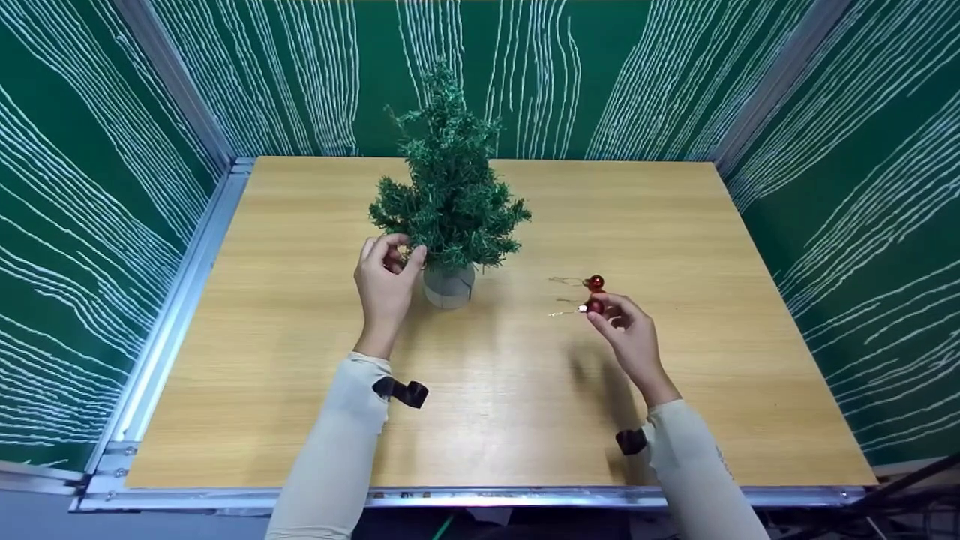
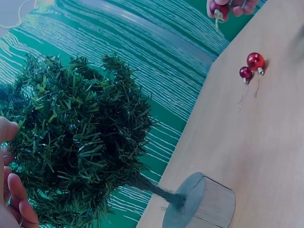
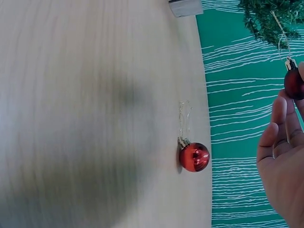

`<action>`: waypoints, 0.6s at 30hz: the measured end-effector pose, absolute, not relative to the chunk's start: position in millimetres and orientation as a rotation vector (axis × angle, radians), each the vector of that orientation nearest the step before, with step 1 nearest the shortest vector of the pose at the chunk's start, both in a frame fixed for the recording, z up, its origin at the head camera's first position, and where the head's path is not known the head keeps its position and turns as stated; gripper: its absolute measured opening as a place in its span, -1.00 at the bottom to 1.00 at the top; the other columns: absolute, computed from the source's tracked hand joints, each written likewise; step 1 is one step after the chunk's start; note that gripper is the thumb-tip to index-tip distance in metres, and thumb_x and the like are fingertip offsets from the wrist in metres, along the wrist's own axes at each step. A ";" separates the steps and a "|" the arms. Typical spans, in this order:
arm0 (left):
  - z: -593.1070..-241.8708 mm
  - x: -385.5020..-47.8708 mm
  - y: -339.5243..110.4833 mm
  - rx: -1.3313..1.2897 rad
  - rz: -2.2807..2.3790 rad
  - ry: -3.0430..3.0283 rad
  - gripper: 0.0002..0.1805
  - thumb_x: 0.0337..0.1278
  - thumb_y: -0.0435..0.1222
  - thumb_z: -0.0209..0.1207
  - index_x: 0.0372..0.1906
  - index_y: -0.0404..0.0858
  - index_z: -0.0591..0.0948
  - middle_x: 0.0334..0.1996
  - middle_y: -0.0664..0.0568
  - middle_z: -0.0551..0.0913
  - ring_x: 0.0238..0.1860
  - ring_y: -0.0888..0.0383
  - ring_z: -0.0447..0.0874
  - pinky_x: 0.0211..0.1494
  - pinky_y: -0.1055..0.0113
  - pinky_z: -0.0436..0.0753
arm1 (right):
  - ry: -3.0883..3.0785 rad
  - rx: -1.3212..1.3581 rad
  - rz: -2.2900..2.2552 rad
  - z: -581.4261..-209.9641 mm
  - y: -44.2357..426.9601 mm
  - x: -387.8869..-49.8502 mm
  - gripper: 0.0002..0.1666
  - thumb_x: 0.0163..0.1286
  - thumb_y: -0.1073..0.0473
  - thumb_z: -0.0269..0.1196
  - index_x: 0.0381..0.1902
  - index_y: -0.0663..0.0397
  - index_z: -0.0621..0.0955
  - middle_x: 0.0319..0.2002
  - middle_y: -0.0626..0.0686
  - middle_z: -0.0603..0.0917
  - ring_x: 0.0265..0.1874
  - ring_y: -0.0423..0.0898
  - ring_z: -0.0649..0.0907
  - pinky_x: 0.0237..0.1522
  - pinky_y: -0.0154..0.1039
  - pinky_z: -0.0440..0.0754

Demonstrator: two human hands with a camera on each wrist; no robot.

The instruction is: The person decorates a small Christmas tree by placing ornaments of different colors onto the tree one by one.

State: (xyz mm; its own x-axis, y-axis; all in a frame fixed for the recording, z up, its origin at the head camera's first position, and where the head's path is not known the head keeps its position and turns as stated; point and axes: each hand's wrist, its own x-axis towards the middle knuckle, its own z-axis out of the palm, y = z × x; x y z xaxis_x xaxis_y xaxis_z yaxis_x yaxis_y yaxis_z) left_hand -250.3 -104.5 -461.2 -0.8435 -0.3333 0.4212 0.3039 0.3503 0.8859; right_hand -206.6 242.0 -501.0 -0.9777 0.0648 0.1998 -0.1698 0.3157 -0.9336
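A small green artificial Christmas tree stands upright on a round wooden base. At its lower left branches is my left hand, fingers bent and thumb apart from them; whether it touches the needles I cannot tell. My right hand pinches a dark red bauble between thumb and fingertips, raised over the table, its gold string loop trailing toward the tree. Beyond that hand, two more baubles lie on the table: a shiny red bauble and a smaller, darker bauble, each with a string.
The light wooden table has a metal frame edge at the front. Green panels with white wavy lines enclose the back and both sides. Dark cables hang beyond the front right corner.
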 end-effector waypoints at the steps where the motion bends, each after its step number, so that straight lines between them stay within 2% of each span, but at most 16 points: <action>1: -460.8 -250.4 -104.2 0.023 -1.529 -2.072 -0.69 0.09 -0.16 0.38 -0.16 -0.29 0.66 -0.40 0.05 0.40 -0.45 0.13 0.40 -0.34 0.40 0.40 | -2.371 0.100 1.729 -500.2 241.9 -206.6 -0.64 0.27 0.33 0.35 0.02 0.36 0.63 -0.25 -0.09 0.63 -0.30 -0.21 0.56 -0.24 -0.38 0.49; 4: -459.7 -250.8 -103.6 0.014 -1.536 -2.068 -0.69 0.10 -0.17 0.37 -0.16 -0.29 0.65 -0.37 -0.02 0.45 -0.44 0.12 0.41 -0.33 0.37 0.42 | -2.352 0.108 1.736 -497.3 241.5 -206.3 -0.63 0.27 0.33 0.35 0.03 0.38 0.62 -0.24 -0.08 0.64 -0.30 -0.21 0.56 -0.24 -0.38 0.49; 8: -458.4 -251.4 -103.2 0.004 -1.546 -2.061 -0.69 0.10 -0.18 0.37 -0.15 -0.30 0.65 -0.35 -0.09 0.50 -0.40 -0.09 0.49 -0.33 0.37 0.43 | -2.344 0.109 1.717 -493.1 240.4 -205.0 -0.63 0.26 0.33 0.36 0.02 0.37 0.63 -0.24 -0.05 0.63 -0.31 -0.22 0.56 -0.25 -0.40 0.50; 10: -458.0 -251.6 -103.1 0.004 -1.545 -2.062 -0.69 0.11 -0.18 0.37 -0.15 -0.30 0.65 -0.35 -0.08 0.51 -0.40 -0.13 0.50 -0.33 0.39 0.43 | -2.338 0.110 1.691 -491.2 239.7 -204.1 -0.64 0.25 0.33 0.37 0.00 0.35 0.64 -0.24 -0.06 0.64 -0.31 -0.22 0.56 -0.25 -0.40 0.50; 18: -460.0 -251.6 -102.6 0.008 -1.528 -2.065 -0.70 0.11 -0.18 0.37 -0.15 -0.29 0.65 -0.36 0.02 0.52 -0.45 0.18 0.46 -0.33 0.33 0.47 | -2.284 0.140 1.642 -483.3 234.9 -201.1 -0.65 0.23 0.34 0.38 -0.04 0.38 0.64 -0.26 -0.09 0.64 -0.33 -0.21 0.55 -0.26 -0.39 0.48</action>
